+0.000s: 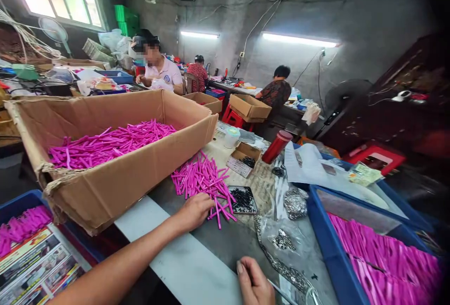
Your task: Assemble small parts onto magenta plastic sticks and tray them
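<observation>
My left hand [195,211] reaches to the near edge of a heap of thin pink plastic sticks [200,176]. Its fingers are closed in a pinch on a stick there, though the fingertips are partly hidden. Lower down, near the table's front edge, my right hand [255,281] is closed, thumb against curled fingers. Whatever it holds is too hidden to name. A thin metal rod [281,292] shows beside it; I cannot tell whether the hand grips it. Right of the heap lies a shallow tray [257,205] of small black parts [242,198].
A large cardboard box [133,173] of pink sticks stands left. Blue crates [325,244] flank the table, holding pink pieces. A red flask [277,147], a small carton [239,166], a bag of metal parts [283,239] and a metal chain strip [281,265] lie right. Co-workers [165,72] sit behind.
</observation>
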Motion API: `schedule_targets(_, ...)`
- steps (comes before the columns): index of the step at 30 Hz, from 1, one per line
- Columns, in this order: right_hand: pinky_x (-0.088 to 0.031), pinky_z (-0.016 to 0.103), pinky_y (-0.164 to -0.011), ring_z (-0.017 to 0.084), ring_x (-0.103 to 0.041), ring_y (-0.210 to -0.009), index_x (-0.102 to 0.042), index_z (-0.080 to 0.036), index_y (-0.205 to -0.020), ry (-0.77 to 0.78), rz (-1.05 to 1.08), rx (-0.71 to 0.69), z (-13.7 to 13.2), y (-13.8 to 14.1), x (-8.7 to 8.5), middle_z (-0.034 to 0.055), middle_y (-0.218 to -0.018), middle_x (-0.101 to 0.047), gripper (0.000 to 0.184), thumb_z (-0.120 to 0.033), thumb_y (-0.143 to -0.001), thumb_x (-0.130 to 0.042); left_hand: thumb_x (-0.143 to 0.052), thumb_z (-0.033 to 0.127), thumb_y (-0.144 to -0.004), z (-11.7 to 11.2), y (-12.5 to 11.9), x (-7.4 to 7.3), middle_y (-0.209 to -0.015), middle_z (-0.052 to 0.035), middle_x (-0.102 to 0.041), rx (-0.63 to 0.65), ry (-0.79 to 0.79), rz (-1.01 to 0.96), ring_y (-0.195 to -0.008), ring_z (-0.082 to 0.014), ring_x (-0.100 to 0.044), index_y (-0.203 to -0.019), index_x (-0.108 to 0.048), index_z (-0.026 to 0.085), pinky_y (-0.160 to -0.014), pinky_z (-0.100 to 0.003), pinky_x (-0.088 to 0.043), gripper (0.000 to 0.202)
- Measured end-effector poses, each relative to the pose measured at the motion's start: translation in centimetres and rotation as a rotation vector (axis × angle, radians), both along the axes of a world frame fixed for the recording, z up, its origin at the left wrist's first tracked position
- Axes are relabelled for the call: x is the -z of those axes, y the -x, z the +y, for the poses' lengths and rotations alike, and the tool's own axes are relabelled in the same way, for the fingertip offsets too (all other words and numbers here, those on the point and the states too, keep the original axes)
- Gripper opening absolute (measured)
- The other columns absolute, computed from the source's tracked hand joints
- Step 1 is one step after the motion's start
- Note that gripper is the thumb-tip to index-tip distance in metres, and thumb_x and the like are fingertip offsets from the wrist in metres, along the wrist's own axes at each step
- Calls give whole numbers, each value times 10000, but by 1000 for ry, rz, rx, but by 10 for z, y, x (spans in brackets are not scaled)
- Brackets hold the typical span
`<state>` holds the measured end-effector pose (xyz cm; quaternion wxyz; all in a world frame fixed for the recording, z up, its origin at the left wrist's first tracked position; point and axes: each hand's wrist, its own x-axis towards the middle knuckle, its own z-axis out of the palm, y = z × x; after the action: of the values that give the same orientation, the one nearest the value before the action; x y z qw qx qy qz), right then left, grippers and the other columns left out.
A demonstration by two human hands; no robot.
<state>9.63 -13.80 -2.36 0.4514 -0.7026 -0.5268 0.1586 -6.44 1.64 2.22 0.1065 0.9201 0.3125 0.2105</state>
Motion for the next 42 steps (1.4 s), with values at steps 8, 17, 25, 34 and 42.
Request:
schedule_targets(8, -375, 185, -456, 125, -475, -452, -523, -194, -626, -45, 1, -33, 1, 0, 0, -11, -497, -517, 333, -464, -756, -378, -401, 199, -819, 19, -16, -11, -828, -43, -516, 221, -160, 280, -783, -179, -449, -792, -601, 164, -656, -261, -325, 205)
schedule_targets(17, -361, 180, -453, 119, -463, -455, -505, -192, -626, -25, -37, -74, 0, -3, 1, -20, -497, -486, 291, -396, -778, -363, -389, 200, -818, 25, -20, -22, -918, -39, -514, 361, -104, 383, -881, -196, -433, -799, -597, 179, -701, -276, -300, 210)
schedule_targets(25, -366, 169, -460, 114, -477, -477, -489, -186, -643, -2, -79, -122, 1, -5, -1, -17, -525, -499, 247, -340, -788, -361, -383, 175, -802, 26, -18, -23, -905, -38, -524, 378, -29, 400, -873, -197, -438, -826, -591, 192, -719, -283, -291, 210)
schedule_targets(34, -361, 164, -432, 107, -475, -455, -493, -184, -629, -14, -104, -127, 2, -4, -10, -19, -510, -505, 252, -336, -782, -364, -395, 131, -786, 10, -19, -31, -829, -39, -526, 398, -56, 431, -801, -190, -454, -739, -598, 172, -680, -285, -300, 212)
schedule_targets(42, -383, 175, -475, 118, -498, -500, -510, -183, -626, 4, 8, -89, 0, -2, -7, -16, -532, -518, 252, -350, -775, -395, -368, 111, -813, -2, -18, -33, -863, -38, -535, 402, -67, 305, -810, -175, -447, -778, -538, 171, -701, -278, -293, 184)
